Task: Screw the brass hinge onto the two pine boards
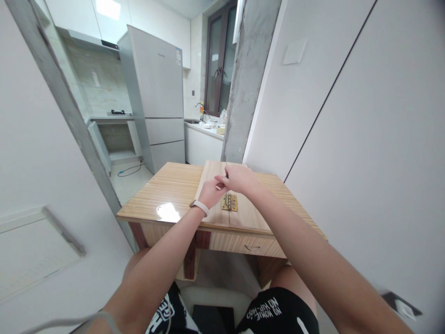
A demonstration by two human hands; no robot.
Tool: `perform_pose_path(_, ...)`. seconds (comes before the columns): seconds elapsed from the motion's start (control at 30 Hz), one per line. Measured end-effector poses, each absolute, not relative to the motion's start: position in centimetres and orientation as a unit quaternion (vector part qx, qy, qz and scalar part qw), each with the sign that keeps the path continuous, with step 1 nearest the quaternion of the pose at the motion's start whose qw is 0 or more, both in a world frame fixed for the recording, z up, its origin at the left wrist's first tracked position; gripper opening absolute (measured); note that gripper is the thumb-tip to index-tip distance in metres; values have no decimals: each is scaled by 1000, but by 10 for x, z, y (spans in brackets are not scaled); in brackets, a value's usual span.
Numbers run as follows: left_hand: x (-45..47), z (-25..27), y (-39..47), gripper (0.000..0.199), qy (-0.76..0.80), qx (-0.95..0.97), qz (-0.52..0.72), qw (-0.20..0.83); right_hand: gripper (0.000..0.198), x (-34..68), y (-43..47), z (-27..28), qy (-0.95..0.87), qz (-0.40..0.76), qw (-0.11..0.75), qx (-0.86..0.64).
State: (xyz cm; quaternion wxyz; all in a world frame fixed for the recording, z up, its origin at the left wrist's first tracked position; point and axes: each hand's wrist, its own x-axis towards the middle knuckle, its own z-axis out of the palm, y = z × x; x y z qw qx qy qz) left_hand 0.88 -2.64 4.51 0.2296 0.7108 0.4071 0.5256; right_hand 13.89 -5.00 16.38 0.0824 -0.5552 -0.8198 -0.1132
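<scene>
Seemingly, in the head view, both hands meet over a pale wooden board (222, 185) lying on the small wood-grain table (167, 195), toward its far right side. The right hand (238, 178) is closed around a thin dark tool, probably a screwdriver (226, 172), whose shaft stands nearly upright just above a small brass hinge (230, 202) that bridges a seam in the board. The left hand (210, 192), wearing a pale wristband, pinches something tiny at the tool's tip; what it is cannot be made out.

Judging by this, a screw is being set at the hinge; next the tip must seat squarely in a hinge hole, held upright.

The board's near edge reaches the table's front edge, above a drawer. A white wall stands close on the right, while the table's left half offers room for the elbows.
</scene>
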Motion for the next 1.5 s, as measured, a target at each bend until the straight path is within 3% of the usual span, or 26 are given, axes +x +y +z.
perform_pose_path(0.17,8,44,-25,21,377,725,519,249,22,153,-42,168,-890,-69,86,-443)
perform_pose_path(0.47,0,50,-18,23,344,767,463,280,17,158,-33,165,-892,-108,64,-435)
perform_pose_path(0.8,1,50,-26,35,378,754,463,273,24,157,-48,170,-866,-171,14,-469)
perform_pose_path(1.03,7,50,-29,23,391,755,475,228,43,152,-50,169,-852,-181,9,-491)
perform_pose_path(1.5,19,49,-31,15,411,725,521,184,48,136,-62,162,-777,-159,56,-607)
